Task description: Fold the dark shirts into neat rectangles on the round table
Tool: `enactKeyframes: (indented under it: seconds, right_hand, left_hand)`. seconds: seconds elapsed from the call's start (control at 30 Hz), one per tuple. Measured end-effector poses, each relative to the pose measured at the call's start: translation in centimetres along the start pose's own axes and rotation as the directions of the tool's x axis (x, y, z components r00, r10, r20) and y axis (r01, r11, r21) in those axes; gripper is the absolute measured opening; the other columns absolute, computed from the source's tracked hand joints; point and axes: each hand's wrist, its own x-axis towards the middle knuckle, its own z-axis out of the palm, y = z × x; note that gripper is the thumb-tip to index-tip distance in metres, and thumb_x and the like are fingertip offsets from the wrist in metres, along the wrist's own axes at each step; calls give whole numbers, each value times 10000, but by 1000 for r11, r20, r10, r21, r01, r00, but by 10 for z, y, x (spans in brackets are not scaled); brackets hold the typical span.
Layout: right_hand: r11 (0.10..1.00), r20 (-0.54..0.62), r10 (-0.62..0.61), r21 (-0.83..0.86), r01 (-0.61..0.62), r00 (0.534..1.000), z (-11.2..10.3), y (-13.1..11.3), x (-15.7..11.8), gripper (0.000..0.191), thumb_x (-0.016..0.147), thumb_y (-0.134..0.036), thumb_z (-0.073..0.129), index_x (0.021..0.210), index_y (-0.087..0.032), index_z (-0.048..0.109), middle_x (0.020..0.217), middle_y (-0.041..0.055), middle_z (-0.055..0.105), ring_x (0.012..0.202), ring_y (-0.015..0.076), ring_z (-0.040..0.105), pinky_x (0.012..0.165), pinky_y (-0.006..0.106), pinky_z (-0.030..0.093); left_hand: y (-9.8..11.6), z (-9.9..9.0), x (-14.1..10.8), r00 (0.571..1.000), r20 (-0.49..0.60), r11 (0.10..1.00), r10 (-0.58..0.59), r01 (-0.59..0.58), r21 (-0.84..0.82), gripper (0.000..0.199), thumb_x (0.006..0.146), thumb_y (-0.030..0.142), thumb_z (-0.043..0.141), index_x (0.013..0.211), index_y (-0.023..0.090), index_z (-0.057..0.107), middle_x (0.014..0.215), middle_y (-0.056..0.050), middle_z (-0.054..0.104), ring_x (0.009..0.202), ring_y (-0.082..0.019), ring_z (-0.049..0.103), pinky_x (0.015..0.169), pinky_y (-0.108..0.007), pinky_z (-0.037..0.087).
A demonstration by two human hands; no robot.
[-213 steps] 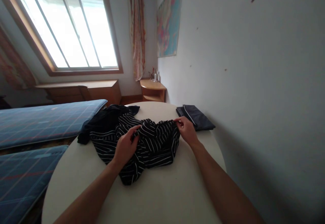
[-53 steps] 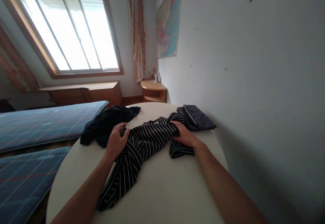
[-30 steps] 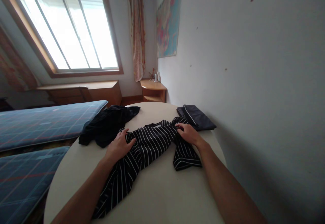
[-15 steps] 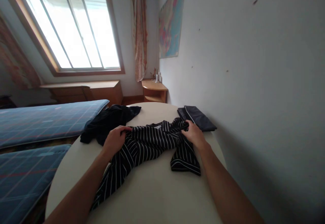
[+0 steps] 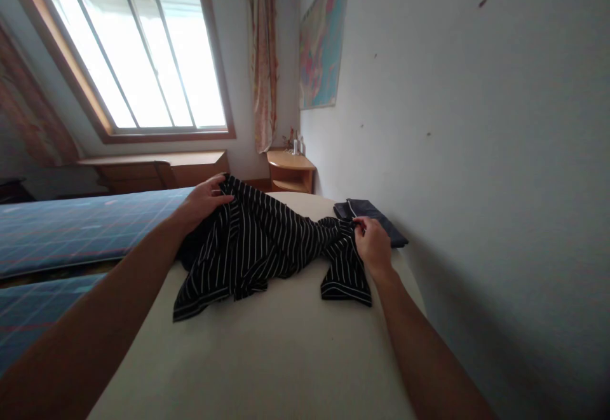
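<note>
A black garment with white stripes point(image 5: 281, 236) stretches between my two hands over the pale round table point(image 5: 286, 356). My left hand point(image 5: 203, 203) pinches its upper left part, lifted above the tabletop, and the cloth hangs down from there. At the right, my right hand point(image 5: 374, 245) is closed on a bunched part of the same garment, low over the table. One short sleeve with a white-lined hem hangs toward me beside the right hand; another cuffed end points down at the left.
Behind my right hand lies a folded dark cloth point(image 5: 376, 216) at the table's right edge. A dark garment point(image 5: 188, 248) is mostly hidden at the left. Blue plaid padded surfaces point(image 5: 95, 229) flank the table's left; a white wall point(image 5: 476, 216) rises at the right.
My left hand has moved up and left, raising its side of the striped garment, which now covers most of the dark garment. My right hand has shifted slightly right, still holding on.
</note>
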Motion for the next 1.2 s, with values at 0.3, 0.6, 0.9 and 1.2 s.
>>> enactKeyframes:
  seconds: [0.3,0.6,0.9,1.2]
  right_hand:
    - [915,21,-335,248,319,942,14,-5,-2,265,907,-283,507,1079,-197,689,1319,126,579,1262,258,502,1115,465,362]
    - [840,425,-538,207,501,728,34,-25,-26,323,821,-228,686,1144,-224,699,1118,72,703,1177,259,528,1021,418,420]
    - [901,286,-430,193,388,856,27,-22,-17,207,937,-228,525,975,-222,728,999,58,716,963,219,623,903,349,470]
    - [933,-137,-21,355,68,990,16,4,0,292,935,-330,460,1023,-150,674,1045,138,681,832,228,648,854,378,518]
  left_hand:
    - [-46,25,-9,995,-67,667,-70,97,739,856,735,373,751,1460,108,381,1606,-236,117,1462,-442,173,1148,-507,272]
    - [-41,81,-99,995,104,676,-6,-73,734,387,907,416,517,1188,165,604,1184,-117,653,1078,-272,625,956,-372,456]
    - [-48,90,-143,936,348,706,-49,-214,675,319,857,355,604,1149,229,626,1155,-83,703,1075,-280,647,940,-366,441]
    - [-74,48,-110,981,-166,818,-99,175,547,293,926,451,490,1086,244,621,992,-66,716,885,-248,686,770,-320,483]
